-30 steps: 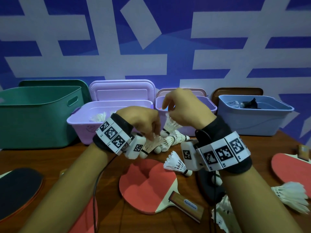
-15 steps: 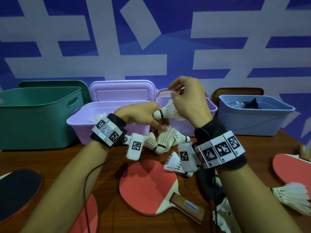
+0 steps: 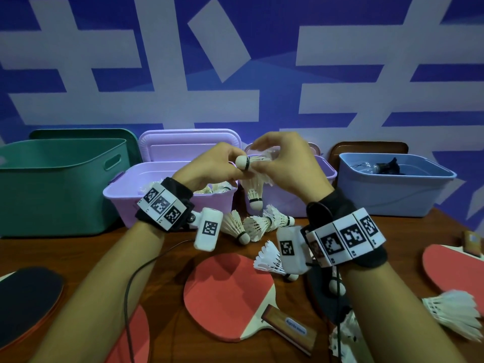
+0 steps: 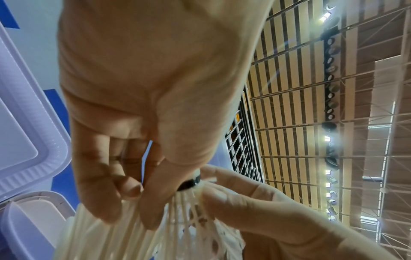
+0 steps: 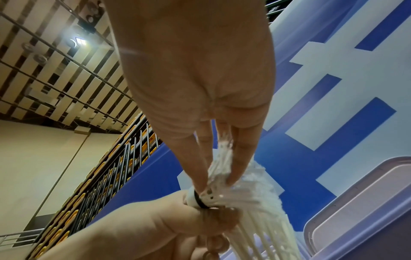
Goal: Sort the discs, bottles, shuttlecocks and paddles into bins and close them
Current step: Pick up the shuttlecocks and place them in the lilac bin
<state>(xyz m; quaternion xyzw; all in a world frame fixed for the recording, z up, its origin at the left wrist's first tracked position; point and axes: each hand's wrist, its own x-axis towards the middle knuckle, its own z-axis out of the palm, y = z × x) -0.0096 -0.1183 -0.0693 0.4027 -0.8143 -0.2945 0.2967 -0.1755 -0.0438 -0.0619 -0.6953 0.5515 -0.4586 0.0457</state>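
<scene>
Both hands meet above the purple bins. A white shuttlecock (image 3: 242,162) with a black-banded cork lies sideways between them. My left hand (image 3: 222,166) grips its cork end (image 4: 189,183), and my right hand (image 3: 264,158) pinches its feathers (image 5: 233,190). A second shuttlecock (image 3: 253,191) hangs cork-down just below; the left hand's (image 4: 142,193) curled fingers hold its feathers. The lilac bin (image 3: 125,184) under the left hand has several shuttlecocks inside. Loose shuttlecocks (image 3: 235,226) lie on the table in front of it.
A green bin (image 3: 52,184) stands left, a smaller purple bin (image 3: 288,200) centre, and a blue bin (image 3: 387,189) right, with lids leaning behind them. A red paddle (image 3: 225,292) lies on the near table, a black one (image 3: 26,297) left, another red one (image 3: 455,271) right. More shuttlecocks (image 3: 450,310) lie lower right.
Both hands have risen from the pile on the table, bringing the shuttlecocks up to the height of the bins' rims. The sideways shuttlecock sits a little higher than half a second ago.
</scene>
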